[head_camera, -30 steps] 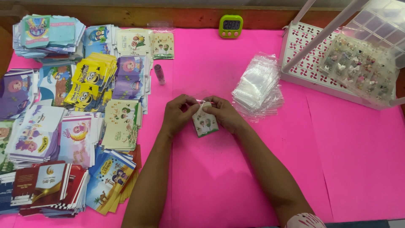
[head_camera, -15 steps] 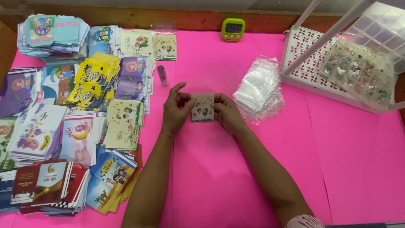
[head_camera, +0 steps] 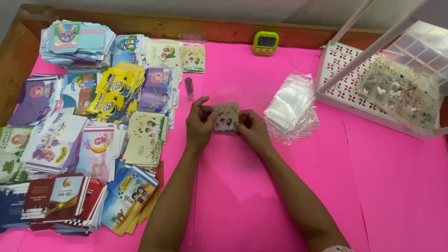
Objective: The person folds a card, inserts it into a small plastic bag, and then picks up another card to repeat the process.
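Both hands meet at mid-bench, the left hand [head_camera: 199,127] and right hand [head_camera: 252,130] each pinching a side edge of a small beige illustrated card [head_camera: 226,116], held flat just above the pink bench [head_camera: 382,186]. Far left, stacks of colourful printed envelopes [head_camera: 93,126] crowd the surface in blue, yellow, purple and red. A small pink tube [head_camera: 189,87] stands beside them. Right of the hands lies a pile of clear plastic sleeves [head_camera: 293,107], then a white lattice tray [head_camera: 340,74] and a clear compartment box [head_camera: 406,88]. A green digital timer [head_camera: 265,43] sits at the rear edge.
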